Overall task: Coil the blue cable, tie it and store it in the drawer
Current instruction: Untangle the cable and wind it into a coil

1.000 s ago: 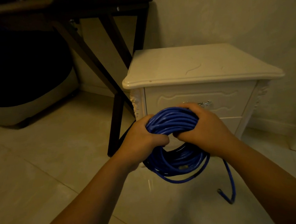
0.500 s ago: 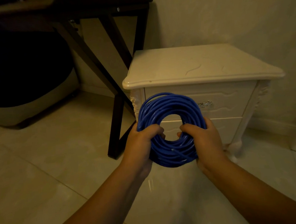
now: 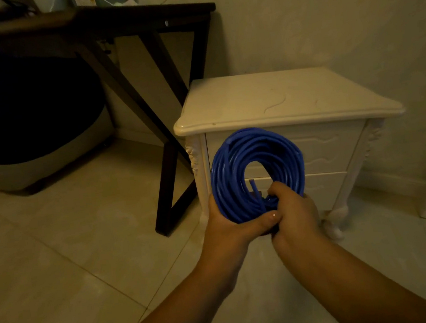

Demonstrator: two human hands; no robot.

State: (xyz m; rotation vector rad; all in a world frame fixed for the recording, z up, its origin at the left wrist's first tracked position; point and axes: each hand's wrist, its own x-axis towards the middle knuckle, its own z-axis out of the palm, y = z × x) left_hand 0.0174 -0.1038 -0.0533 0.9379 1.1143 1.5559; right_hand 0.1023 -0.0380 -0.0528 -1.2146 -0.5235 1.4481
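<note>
Cable (image 3: pixel 233 164): upright coil.
Left hand (image 3: pixel 229 228): clasps its 6 o'clock, so loops hold together.
Right hand (image 3: pixel 293 213): grips beside, probably for tying.

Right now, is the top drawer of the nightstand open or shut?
Shut. The top drawer sits flush in the nightstand, no gap showing. The blue cable, held in front, hides its left part.

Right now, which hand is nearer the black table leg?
Left. The left hand holds the blue cable on the side toward the black table leg; the right hand grips it farther right.
</note>
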